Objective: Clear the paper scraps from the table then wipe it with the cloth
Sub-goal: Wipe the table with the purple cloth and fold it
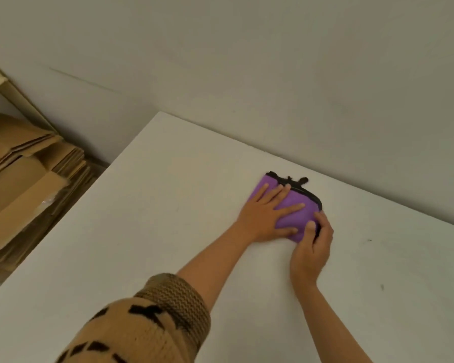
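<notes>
No scraps showed on the table (142, 231); left hand (265, 216) lay flat on the purple cloth (296, 208), right hand (312, 247) pinched its edge — wiping remained.

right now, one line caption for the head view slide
Left hand flat on purple cloth, right hand at its edge.

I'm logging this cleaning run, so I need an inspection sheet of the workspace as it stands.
Surface: white table, a few small dark marks at right.
Job's things: folded purple cloth with black trim, lying on the table; no paper scraps seen.
Clutter: nothing seen.
Grippers: left hand flat on the cloth; right hand gripping its near edge.
Cables: nothing seen.
Surroundings: plain wall behind; flattened cardboard boxes stacked left of the table.
</notes>
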`<state>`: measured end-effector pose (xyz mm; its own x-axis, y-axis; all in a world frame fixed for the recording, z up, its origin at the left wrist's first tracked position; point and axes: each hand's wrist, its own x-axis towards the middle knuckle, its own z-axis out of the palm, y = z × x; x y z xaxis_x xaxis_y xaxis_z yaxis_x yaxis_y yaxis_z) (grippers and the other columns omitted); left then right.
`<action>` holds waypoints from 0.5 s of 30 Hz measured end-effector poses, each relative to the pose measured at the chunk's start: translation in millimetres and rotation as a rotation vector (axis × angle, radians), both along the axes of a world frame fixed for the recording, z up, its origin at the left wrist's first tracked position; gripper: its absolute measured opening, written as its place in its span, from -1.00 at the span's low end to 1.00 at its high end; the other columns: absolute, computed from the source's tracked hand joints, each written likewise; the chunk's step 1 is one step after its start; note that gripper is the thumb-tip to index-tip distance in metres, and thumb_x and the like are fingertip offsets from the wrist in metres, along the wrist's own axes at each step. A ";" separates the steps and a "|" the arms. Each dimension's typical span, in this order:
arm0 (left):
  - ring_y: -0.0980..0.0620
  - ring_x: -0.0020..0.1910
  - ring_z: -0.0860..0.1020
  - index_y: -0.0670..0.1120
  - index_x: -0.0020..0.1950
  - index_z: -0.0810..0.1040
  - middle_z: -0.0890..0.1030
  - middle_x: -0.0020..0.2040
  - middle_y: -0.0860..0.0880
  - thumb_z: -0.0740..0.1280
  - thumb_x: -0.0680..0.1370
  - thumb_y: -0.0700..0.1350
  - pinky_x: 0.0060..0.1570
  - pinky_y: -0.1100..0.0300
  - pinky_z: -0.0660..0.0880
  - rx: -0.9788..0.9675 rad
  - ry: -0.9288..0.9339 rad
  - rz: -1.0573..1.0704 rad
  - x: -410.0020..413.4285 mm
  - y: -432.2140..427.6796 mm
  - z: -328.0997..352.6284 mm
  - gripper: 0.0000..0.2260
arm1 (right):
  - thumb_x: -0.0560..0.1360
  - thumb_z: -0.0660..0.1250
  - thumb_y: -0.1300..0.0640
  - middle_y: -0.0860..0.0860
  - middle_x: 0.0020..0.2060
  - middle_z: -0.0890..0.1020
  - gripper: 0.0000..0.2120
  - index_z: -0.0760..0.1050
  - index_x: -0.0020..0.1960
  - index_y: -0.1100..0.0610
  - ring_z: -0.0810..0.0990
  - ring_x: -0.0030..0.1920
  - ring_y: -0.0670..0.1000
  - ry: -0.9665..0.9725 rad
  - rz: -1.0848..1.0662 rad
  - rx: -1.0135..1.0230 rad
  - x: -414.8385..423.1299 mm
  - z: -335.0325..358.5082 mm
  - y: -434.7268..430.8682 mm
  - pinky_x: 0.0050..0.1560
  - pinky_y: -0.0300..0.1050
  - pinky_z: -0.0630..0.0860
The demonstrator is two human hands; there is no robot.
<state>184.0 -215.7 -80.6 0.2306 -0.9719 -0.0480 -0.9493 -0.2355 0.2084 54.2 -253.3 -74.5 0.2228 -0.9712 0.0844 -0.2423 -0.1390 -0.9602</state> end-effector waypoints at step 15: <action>-0.10 0.52 -0.10 0.31 0.47 -0.16 -0.09 0.55 -0.11 -0.08 0.38 0.51 0.41 -0.24 -0.12 0.074 -0.004 0.821 232.3 169.4 13.4 -0.29 | 0.54 0.12 0.00 -0.07 0.34 0.41 -0.67 0.42 0.25 0.07 0.34 0.37 -0.10 0.125 0.011 -0.025 11.9 11.4 13.6 0.35 -0.15 0.26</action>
